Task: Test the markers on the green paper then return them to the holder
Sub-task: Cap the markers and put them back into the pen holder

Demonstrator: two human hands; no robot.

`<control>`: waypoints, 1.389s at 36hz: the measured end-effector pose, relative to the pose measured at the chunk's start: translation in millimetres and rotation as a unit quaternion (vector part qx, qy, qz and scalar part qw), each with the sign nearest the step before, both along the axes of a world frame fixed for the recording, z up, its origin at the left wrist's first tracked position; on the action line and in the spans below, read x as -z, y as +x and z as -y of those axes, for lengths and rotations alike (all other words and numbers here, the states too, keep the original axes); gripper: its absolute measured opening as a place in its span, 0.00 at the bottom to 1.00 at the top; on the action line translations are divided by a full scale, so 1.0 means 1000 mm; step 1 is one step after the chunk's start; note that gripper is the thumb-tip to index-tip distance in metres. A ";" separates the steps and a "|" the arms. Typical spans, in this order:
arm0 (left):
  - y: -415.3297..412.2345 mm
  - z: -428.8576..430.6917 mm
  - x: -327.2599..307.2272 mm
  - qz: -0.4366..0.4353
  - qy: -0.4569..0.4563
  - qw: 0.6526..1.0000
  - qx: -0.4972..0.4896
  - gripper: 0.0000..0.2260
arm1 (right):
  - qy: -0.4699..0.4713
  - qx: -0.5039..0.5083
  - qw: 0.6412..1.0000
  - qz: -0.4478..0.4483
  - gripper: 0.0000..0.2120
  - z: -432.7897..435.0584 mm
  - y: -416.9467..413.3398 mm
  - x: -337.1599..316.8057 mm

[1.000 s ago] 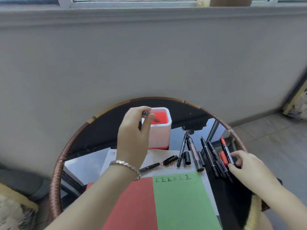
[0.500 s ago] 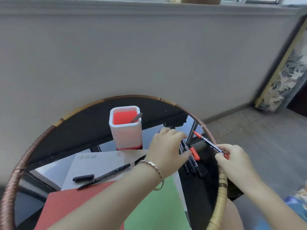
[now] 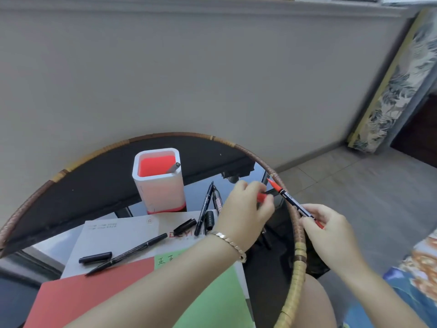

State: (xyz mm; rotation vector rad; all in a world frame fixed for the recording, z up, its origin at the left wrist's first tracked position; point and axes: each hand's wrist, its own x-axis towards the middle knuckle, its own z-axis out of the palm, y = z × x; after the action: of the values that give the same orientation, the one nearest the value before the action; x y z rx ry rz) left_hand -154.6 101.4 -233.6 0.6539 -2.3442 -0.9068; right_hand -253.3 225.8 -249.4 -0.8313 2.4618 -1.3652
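While the left hand (image 3: 243, 214) pinches the red cap (image 3: 262, 197) at centre right, the right hand (image 3: 331, 233) grips the uncapped marker (image 3: 290, 201), tip slanting up-left, with the green paper (image 3: 217, 304) below-left, nearer the left hand.

A red paper (image 3: 94, 294) overlaps a white sheet (image 3: 123, 233) — atop a rattan-rimmed table (image 3: 298, 256)

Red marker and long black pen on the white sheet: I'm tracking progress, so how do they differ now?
The red marker is held in the right hand; the black pen lies on the sheet. The marker's red cap is pinched by the left hand; a black cap lies beside the pen. Both are uncapped.
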 end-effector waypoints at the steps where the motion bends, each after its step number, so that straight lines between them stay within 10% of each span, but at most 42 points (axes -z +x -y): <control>1: 0.008 0.001 -0.007 -0.024 0.040 0.999 -0.004 0.08 | -0.006 -0.012 1.000 0.003 0.11 0.001 0.002 -0.002; 8: 0.081 0.022 -0.032 -0.139 0.198 0.969 -0.049 0.06 | -0.045 -0.093 0.994 0.032 0.13 0.015 0.032 -0.012; 15: 0.138 0.043 -0.045 -0.237 0.417 0.865 -0.148 0.08 | -0.060 -0.157 0.986 -0.001 0.05 0.035 0.072 -0.027; 32: 0.176 0.045 -0.027 -0.291 0.519 0.790 -0.151 0.16 | -0.111 -0.235 0.966 -0.012 0.10 0.046 0.115 -0.040; 50: 0.163 0.027 -0.029 -0.208 0.491 0.842 -0.085 0.09 | -0.098 -0.282 0.951 -0.082 0.11 0.041 0.109 -0.038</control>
State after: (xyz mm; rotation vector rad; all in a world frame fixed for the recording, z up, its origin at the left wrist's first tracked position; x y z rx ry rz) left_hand 8.0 74.3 -204.7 0.8939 -1.2913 -1.9411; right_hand -144.4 184.8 -210.9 -1.6005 1.9637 -1.3616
